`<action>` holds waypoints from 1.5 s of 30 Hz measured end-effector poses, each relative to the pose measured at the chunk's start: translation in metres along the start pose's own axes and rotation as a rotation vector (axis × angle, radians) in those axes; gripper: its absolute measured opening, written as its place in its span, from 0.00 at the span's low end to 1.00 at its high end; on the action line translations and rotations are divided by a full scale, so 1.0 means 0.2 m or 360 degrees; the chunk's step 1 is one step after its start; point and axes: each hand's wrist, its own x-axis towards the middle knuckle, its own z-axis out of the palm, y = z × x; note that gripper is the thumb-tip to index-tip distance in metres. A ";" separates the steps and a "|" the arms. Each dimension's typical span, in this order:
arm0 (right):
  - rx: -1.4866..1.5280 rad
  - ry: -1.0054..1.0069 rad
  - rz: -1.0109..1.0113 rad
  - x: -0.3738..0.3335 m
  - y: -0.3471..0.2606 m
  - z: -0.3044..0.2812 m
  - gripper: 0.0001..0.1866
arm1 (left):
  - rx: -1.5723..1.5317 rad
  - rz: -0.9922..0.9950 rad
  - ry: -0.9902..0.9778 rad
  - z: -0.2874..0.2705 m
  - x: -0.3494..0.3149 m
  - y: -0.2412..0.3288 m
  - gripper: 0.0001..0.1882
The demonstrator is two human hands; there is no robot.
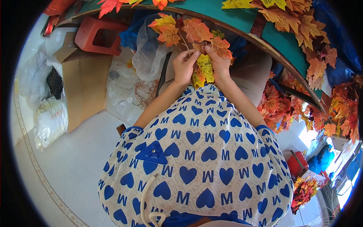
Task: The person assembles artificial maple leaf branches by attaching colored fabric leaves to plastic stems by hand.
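Observation:
My two hands meet over my lap, close to the table's near edge. Both pinch a spray of artificial maple leaves. The fingers of my left hand (183, 69) are closed on its thin stems. Beside it, my right hand (220, 65) is closed too, thumb and forefinger pressed together near the same stems. Orange leaves (197, 30) fan out beyond my fingertips. A yellow-green leaf (205, 67) hangs between my palms toward the patterned cloth over my body. The exact spot where the fingertips grip is partly hidden.
A green table (227, 15) with a wooden edge curves across the top. Orange leaf garlands (293, 22) drape over its right side. On the left stand a red plastic stool (99, 36), a cardboard box (84, 83) and clear plastic bags (51, 117). Loose brown stems (145, 94) lie on plastic.

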 end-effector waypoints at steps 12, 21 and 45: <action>-0.0034 0.0003 0.0084 -0.01 0.01 0.02 0.11 | 0.0019 0.0054 -0.0132 -0.01 0.00 0.01 0.09; -0.0001 -0.0077 0.0096 -0.01 0.01 0.03 0.13 | 0.0060 0.0018 -0.0096 -0.03 0.01 0.00 0.09; 0.0368 -0.0061 0.0705 0.09 0.08 -0.13 0.10 | 0.0309 0.0141 -0.0216 0.02 0.00 0.04 0.08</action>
